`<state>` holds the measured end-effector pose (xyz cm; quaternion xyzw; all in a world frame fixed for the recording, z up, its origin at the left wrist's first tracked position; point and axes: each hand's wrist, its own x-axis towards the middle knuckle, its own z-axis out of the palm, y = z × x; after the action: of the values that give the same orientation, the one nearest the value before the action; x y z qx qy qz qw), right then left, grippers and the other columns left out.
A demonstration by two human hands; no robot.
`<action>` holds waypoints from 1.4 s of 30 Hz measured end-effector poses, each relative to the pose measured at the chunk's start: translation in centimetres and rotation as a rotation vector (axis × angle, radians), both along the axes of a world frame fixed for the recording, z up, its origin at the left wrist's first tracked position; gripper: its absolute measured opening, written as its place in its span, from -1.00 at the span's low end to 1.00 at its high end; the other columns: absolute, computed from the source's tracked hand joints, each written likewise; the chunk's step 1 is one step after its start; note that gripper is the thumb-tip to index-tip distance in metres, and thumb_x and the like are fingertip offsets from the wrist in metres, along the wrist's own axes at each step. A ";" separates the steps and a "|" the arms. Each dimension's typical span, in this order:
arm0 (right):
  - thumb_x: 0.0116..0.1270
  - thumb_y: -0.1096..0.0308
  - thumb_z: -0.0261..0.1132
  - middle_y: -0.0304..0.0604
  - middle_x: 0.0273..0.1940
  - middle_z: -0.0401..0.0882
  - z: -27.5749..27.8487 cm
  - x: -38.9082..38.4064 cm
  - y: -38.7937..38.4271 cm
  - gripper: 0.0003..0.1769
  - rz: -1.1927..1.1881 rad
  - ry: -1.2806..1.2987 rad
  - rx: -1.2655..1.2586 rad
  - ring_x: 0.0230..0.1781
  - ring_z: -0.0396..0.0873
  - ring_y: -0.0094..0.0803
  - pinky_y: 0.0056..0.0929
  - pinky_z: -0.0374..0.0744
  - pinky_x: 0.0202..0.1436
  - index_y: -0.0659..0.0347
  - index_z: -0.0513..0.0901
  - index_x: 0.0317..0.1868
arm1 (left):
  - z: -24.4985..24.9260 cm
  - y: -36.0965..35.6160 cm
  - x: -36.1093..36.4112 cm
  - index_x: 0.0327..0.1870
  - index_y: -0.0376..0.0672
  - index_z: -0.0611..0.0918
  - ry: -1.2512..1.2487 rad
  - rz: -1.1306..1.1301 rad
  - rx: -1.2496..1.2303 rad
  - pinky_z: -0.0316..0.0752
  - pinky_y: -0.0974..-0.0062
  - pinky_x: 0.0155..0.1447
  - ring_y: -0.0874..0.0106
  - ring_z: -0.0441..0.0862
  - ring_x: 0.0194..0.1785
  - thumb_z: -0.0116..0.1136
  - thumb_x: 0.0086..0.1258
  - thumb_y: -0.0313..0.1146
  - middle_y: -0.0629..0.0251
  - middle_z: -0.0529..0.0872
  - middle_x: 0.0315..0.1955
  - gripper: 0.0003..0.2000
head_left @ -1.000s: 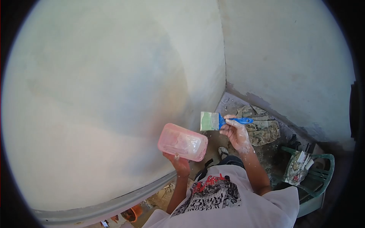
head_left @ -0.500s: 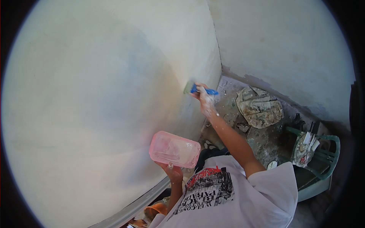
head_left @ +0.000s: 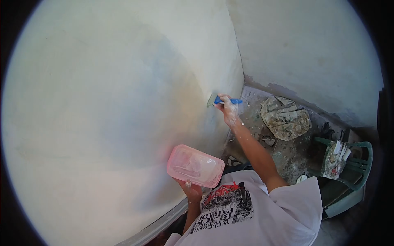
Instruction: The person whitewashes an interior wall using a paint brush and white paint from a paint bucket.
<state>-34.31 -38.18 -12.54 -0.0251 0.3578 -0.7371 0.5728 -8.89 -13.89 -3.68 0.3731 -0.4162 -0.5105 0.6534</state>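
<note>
My right hand [head_left: 230,110], smeared with white, is closed around the blue handle of a putty knife [head_left: 211,99]. The wide, pale blade appears to touch the light wall [head_left: 123,123] near the corner. Lower down, my left hand [head_left: 191,189] supports a pink plastic tub [head_left: 196,165] from below, its fingers partly hidden behind it. White paste coats the tub's inside, and the tub is tilted so that its opening faces up toward me.
A second wall [head_left: 303,53] meets the first at the corner. On the stained floor lies a crumpled, dirty sack [head_left: 286,118]. A green plastic chair [head_left: 363,164] stands at the right with a stained bundle [head_left: 336,160] on it. A grey ledge [head_left: 160,223] runs along the wall's base.
My right hand and the putty knife appear slightly farther right and lower in view. The tub and the surroundings have shifted the same way, as the camera has turned a little.
</note>
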 end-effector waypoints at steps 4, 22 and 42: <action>0.44 0.33 0.29 -0.20 -0.07 0.71 9.5 -3.1 0.0 -0.75 -0.074 -0.074 -0.229 -0.19 0.69 -0.41 -0.38 0.76 -0.04 0.25 0.69 0.04 | 0.3 0.5 0.2 0.69 -0.03 -0.06 -0.024 0.004 0.021 0.19 -0.01 0.63 0.05 0.19 0.62 0.32 0.34 -0.15 0.10 0.18 0.58 -0.01; 0.45 0.33 0.29 -0.15 -0.09 0.67 -8.5 -1.3 0.6 -0.78 0.064 0.156 0.053 -0.21 0.72 -0.37 -0.34 0.81 -0.08 0.24 0.69 0.00 | -1.3 1.2 1.7 0.63 -0.09 0.13 0.012 0.099 0.056 0.31 -0.04 0.56 0.05 0.30 0.55 0.28 0.41 -0.15 0.06 0.31 0.50 -0.18; 0.41 0.33 0.28 -0.24 -0.16 0.69 5.7 -2.3 -4.5 -0.77 -0.002 0.093 0.053 -0.29 0.65 -0.43 -0.46 0.74 -0.16 0.15 0.72 0.01 | 0.9 3.4 -0.1 0.62 -0.10 0.15 -0.011 0.177 0.090 0.32 0.02 0.55 0.09 0.32 0.53 0.22 0.43 -0.10 0.11 0.33 0.49 -0.20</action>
<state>-36.61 -42.65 -6.81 -0.0438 0.4035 -0.7259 0.5552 -8.99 -10.54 -2.82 0.4403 -0.3620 -0.4666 0.6763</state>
